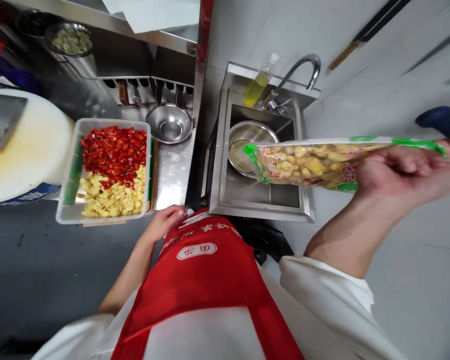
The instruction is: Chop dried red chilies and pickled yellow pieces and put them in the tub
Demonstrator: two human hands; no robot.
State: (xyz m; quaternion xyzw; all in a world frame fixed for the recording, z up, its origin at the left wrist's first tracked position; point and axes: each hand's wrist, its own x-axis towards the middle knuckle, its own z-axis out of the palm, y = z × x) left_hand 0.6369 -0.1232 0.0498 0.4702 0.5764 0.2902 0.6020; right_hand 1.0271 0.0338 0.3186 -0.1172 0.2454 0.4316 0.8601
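From where I stand, the clear bag (311, 162) of pale pieces, edged in green, hangs out sideways, its near end over the sink (262, 212) and the rest reaching past the rim. The right hand (408, 172) has its fingers curled closed on the far end. The left hand (167, 222) sits low by the apron (206, 277), fingers half bent; I can't tell whether anything is in it.

What worries me is that one-ended grip: the bag looks full and limp, so its weight could drag the edge out of the fingers, sooner if the plastic is wet. The near end looks ragged, though I can't make out whether it is open; if it is, a tilt could send pieces and brine out in a rush. The metal bowl (255, 129) in the sink covers only part of the basin, so a poor aim could spill into the bottom or over the rim. A wide swing might also knock the bottle (257, 90) by the tap (303, 62).

On the tabletop (172, 185), the plastic box (65, 212) of red peppers (114, 150) and yellow slices (112, 195) sits right at the front edge, where a careless left elbow could jolt it
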